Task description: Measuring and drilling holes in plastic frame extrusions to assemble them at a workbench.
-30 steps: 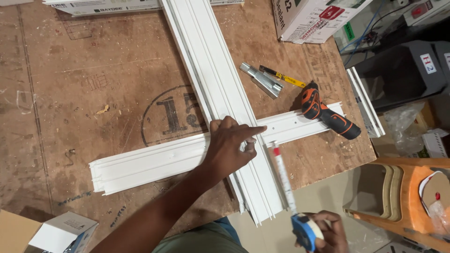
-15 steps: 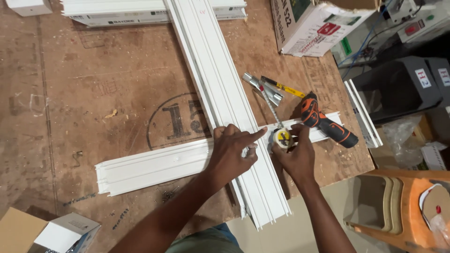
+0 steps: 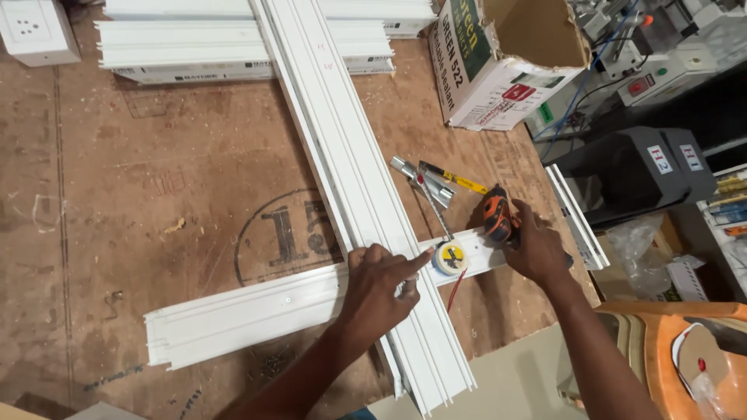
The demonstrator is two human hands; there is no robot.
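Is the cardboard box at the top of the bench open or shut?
Open: the cardboard box lies tipped on its side, flaps spread, bare brown inside showing.

My left hand (image 3: 379, 289) lies flat, palm down, index finger extended; my right hand (image 3: 538, 247) is curled closed, both forearms reaching forward.

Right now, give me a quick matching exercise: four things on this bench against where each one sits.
Things:
1. tape measure
2. cordless drill
3. cardboard box
4. wall socket

Places:
A. top left corner of the bench
B. under the right hand
C. on the short white profile, at the left hand fingertip
D. top right, open, lying on its side

Pairs: 1-C, 2-B, 3-D, 4-A
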